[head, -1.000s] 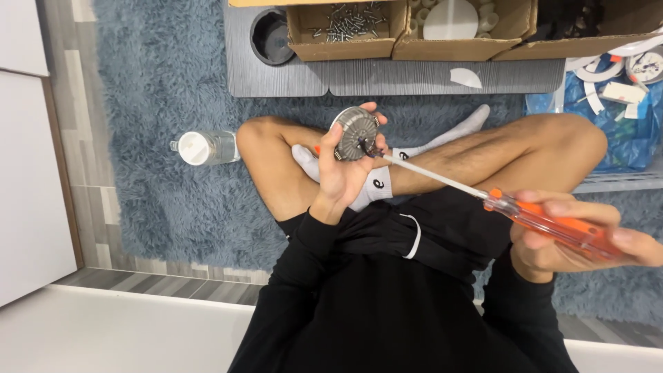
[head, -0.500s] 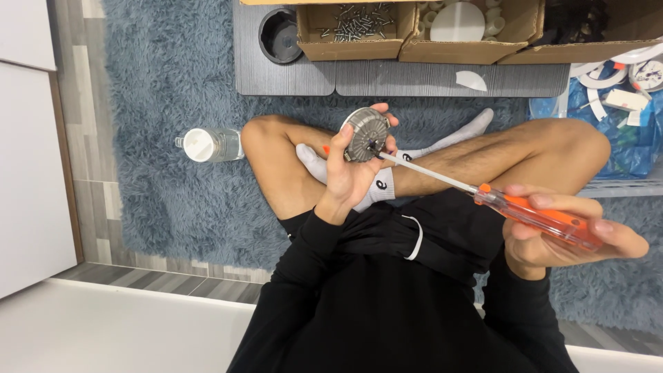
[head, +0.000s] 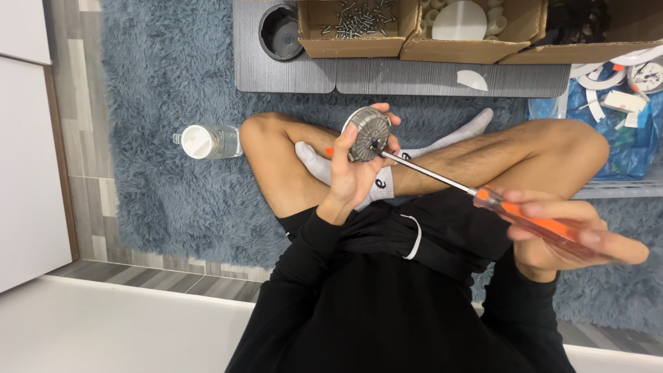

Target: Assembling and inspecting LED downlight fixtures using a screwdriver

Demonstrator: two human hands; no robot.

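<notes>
Driving a screw, your left hand (head: 352, 173) clasps the round metal part (head: 367, 133) while your right hand (head: 566, 231), at four o'clock, grips the orange screwdriver (head: 483, 197); keep the tip seated

– what's in my hands?
– my left hand (head: 356, 169) grips a round grey metal disc (head: 367, 132); my right hand (head: 563, 235) holds an orange-handled screwdriver (head: 532, 220), tip touching the disc's centre

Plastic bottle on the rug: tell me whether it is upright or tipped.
Upright. The plastic bottle shows its round white cap from above, standing on the blue rug.
</notes>
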